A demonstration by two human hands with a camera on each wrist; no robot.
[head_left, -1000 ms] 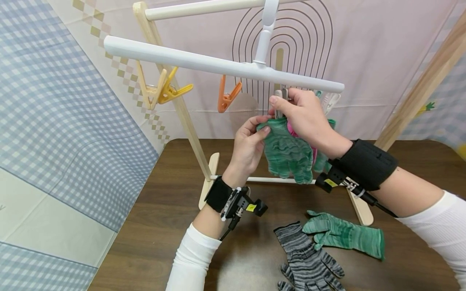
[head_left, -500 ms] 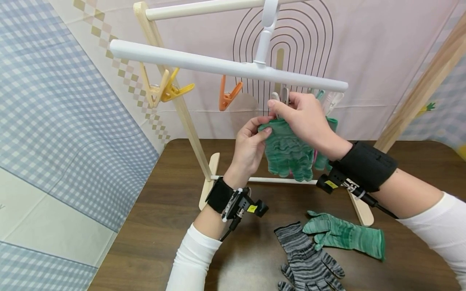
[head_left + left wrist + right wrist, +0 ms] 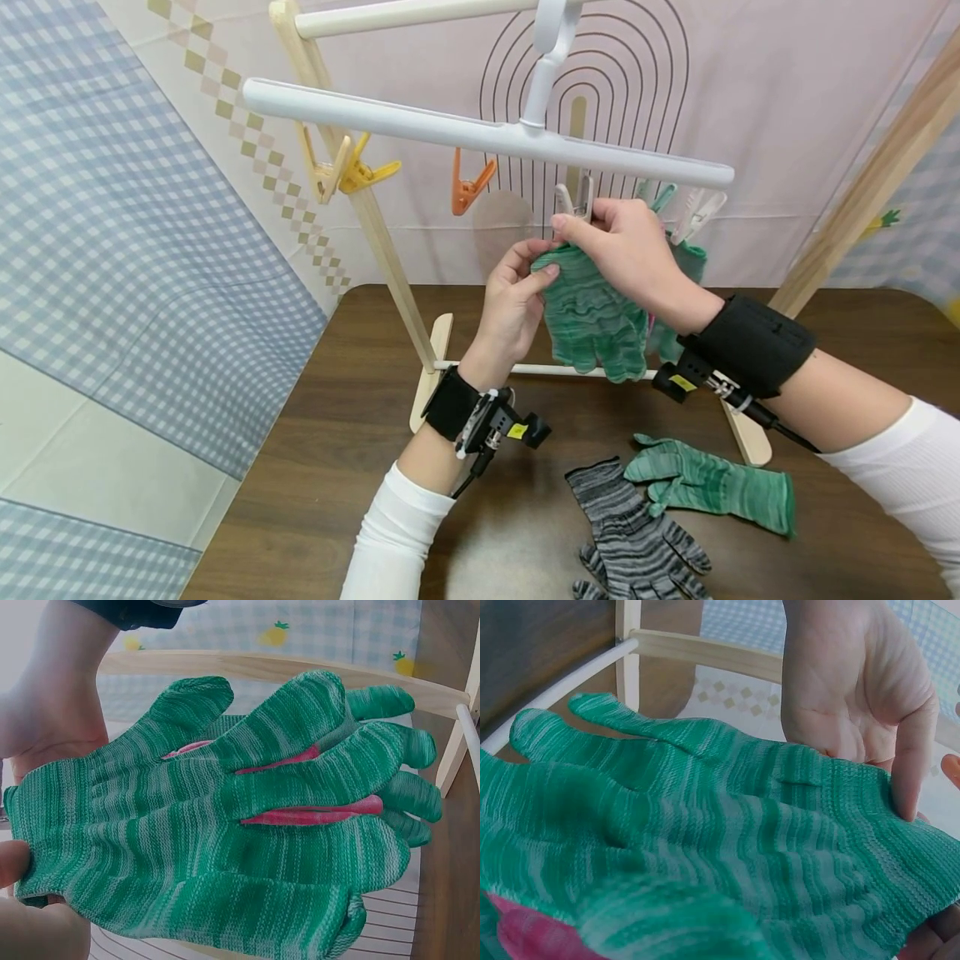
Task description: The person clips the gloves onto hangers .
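A green striped knit glove [image 3: 596,308] hangs fingers down below the white hanger bar [image 3: 420,123]. My left hand [image 3: 512,304] pinches the glove's cuff at its left corner, thumb in front. Right of it, my right hand [image 3: 637,250] has its thumb and fingers at the top of the cuff, just under a pale grey clothespin [image 3: 584,198]. The clothespin's handles stand apart; its biting end is hidden by the hand. In the left wrist view, pink fingers of another glove [image 3: 307,817] show behind the green glove.
Another green glove [image 3: 688,254] hangs behind my right hand, near a white clothespin [image 3: 699,215]. Orange [image 3: 471,185], yellow [image 3: 367,173] and beige [image 3: 327,171] clothespins hang leftward. On the table lie a grey striped glove [image 3: 630,533] and a green glove [image 3: 720,483]. Wooden posts [image 3: 386,267] flank the hanger.
The clothespin's handles, close together a second ago, have spread apart. My right hand has slid slightly down from them. The hanger bar has swung a little rightward; my left hand stays put.
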